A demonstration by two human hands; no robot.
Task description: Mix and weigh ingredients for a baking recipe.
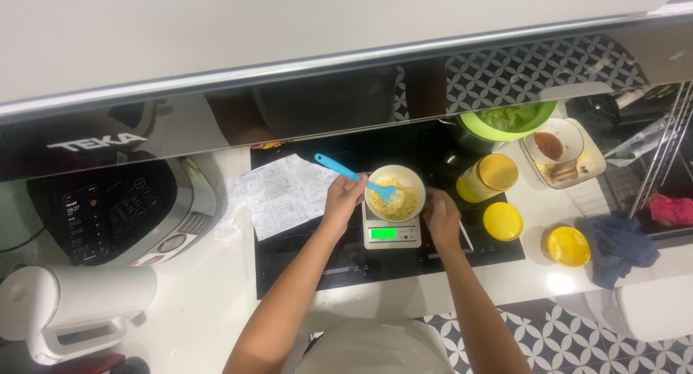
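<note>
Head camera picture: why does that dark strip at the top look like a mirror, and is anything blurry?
In the head view, the glossy hood panel reflects the tiled floor and counter; the scale's green display glows washed out; the paper's writing is too soft to read.

Bare forearms, no sleeves, pale light-coloured top at the chest

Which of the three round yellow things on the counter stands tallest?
The yellow jar with a gold lid, nearest the green bowl; the two others are flat lids.
</note>
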